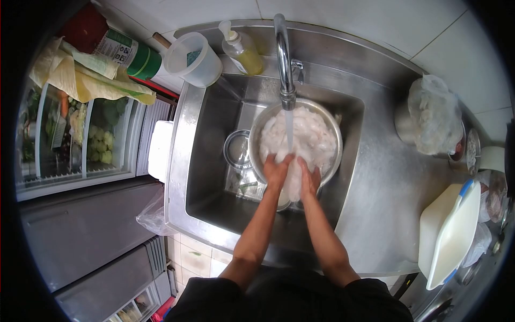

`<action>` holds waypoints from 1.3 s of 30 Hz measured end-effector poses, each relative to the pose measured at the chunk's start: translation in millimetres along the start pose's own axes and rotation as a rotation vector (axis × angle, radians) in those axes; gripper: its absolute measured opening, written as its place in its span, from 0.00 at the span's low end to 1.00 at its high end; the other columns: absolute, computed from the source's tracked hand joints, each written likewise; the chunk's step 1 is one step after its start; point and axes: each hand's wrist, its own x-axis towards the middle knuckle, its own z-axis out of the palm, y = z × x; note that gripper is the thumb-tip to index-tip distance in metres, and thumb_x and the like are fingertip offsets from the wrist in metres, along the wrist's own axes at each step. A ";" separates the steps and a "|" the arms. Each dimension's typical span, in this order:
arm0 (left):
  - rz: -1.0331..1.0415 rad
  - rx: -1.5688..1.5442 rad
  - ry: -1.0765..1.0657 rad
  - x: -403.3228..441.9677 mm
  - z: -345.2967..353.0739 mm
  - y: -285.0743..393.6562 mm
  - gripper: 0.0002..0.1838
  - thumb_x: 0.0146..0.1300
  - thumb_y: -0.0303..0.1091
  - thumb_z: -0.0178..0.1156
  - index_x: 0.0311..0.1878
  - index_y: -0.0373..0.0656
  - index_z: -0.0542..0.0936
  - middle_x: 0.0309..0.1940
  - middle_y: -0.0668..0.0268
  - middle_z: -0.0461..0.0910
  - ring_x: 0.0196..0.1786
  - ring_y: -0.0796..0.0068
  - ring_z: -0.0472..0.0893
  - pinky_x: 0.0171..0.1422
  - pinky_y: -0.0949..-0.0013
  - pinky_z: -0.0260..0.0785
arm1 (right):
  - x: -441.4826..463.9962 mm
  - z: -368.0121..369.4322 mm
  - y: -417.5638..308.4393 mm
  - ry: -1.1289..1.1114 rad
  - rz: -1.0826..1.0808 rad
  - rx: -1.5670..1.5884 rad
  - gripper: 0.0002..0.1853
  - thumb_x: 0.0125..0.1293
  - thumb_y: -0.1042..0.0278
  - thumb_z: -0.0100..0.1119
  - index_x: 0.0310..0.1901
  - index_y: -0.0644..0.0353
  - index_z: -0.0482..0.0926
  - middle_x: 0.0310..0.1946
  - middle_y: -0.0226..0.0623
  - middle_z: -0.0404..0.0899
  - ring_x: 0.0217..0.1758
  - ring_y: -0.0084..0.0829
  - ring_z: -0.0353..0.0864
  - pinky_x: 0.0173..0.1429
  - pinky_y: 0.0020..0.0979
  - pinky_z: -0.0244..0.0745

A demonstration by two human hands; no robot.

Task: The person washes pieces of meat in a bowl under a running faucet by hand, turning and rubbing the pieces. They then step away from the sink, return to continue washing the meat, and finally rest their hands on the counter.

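Note:
A round metal bowl point(337, 153) stands in the sink, full of pale pinkish-white raw pieces point(314, 131) that look like meat or seafood. Water runs from the curved faucet point(284, 59) onto them. My left hand point(276, 170) and my right hand point(309, 180) are at the bowl's near rim. Between them they hold a long, whitish piece of the raw meat point(292, 185), which hangs partly over the rim. Both hands are closed around it from either side, with some fingertips hidden among the pieces.
A small steel bowl point(236, 150) sits left in the sink point(214, 209). Behind stand a plastic tub point(201, 67) and a soap dispenser point(244, 56). On the right are a bag-covered pot point(434, 118) and a white basin point(442, 231). A glass-door fridge point(80, 174) is at left.

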 end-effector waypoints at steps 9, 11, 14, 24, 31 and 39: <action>-0.074 0.258 0.123 -2.7 -2.6 21.9 0.44 0.47 0.57 0.72 0.56 0.25 0.77 0.52 0.40 0.80 0.56 0.51 0.80 0.62 0.62 0.71 | -1.0 3.0 -7.3 -0.138 -0.109 0.102 0.42 0.45 0.50 0.80 0.55 0.73 0.73 0.50 0.46 0.81 0.50 0.37 0.79 0.59 0.33 0.72; -0.064 0.331 0.148 10.2 1.4 3.5 0.46 0.48 0.60 0.69 0.58 0.25 0.76 0.54 0.38 0.78 0.60 0.48 0.78 0.65 0.60 0.69 | 0.5 3.4 -5.3 -0.169 -0.173 0.113 0.39 0.46 0.49 0.80 0.52 0.71 0.75 0.49 0.45 0.82 0.49 0.34 0.79 0.56 0.32 0.73; -0.125 0.356 0.153 9.8 0.4 17.6 0.47 0.50 0.63 0.65 0.59 0.26 0.75 0.56 0.37 0.76 0.62 0.45 0.76 0.68 0.59 0.67 | 12.7 -2.9 -0.5 -0.156 -0.227 -0.105 0.37 0.47 0.50 0.79 0.52 0.69 0.76 0.48 0.45 0.81 0.49 0.34 0.79 0.55 0.32 0.73; -0.167 0.286 0.149 1.2 1.7 32.5 0.40 0.53 0.54 0.64 0.53 0.21 0.77 0.47 0.38 0.81 0.52 0.47 0.82 0.59 0.61 0.71 | 15.1 -15.4 -37.0 -0.287 -0.091 -0.258 0.50 0.49 0.38 0.74 0.60 0.78 0.71 0.52 0.53 0.79 0.55 0.39 0.79 0.60 0.35 0.72; -0.221 -0.263 0.086 8.9 4.0 1.0 0.39 0.56 0.47 0.69 0.56 0.17 0.73 0.50 0.47 0.80 0.48 0.62 0.82 0.52 0.64 0.75 | 29.2 -6.0 -51.1 -0.320 -0.238 -0.689 0.47 0.57 0.33 0.63 0.60 0.75 0.74 0.57 0.60 0.77 0.63 0.49 0.76 0.68 0.38 0.67; -0.296 -0.254 0.105 18.5 2.7 -4.2 0.50 0.52 0.52 0.73 0.66 0.20 0.65 0.60 0.45 0.73 0.57 0.60 0.77 0.59 0.63 0.72 | 53.1 8.8 -31.9 -0.468 -0.324 -0.635 0.32 0.67 0.46 0.55 0.60 0.68 0.76 0.55 0.57 0.79 0.62 0.51 0.76 0.65 0.36 0.69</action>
